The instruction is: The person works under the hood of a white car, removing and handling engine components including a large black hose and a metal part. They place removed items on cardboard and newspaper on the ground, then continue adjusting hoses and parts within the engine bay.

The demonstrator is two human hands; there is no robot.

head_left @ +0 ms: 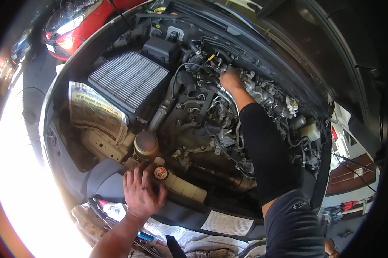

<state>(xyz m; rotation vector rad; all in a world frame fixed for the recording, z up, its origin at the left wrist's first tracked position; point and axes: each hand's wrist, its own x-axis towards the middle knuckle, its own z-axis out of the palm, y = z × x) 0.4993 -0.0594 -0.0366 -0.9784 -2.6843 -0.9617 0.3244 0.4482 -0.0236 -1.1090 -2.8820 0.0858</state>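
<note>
My left hand lies on the front edge of a car's engine bay, its fingers stretched out and slightly apart. Beside its fingertips sits a round cap with an orange-red label, on a pale plastic tank. Just beyond stands a rounded reservoir with a dusty top. Deep among the hoses and metal parts of the engine, my right hand is closed, with its fingertips hidden. What it grips cannot be made out. A yellow dipstick handle is close to its left.
A pleated air filter lies at the left, with newspaper beneath its near side. Several tools rest on newspaper along the front edge. Above right hangs the raised dark hood. A red car stands beyond the left fender.
</note>
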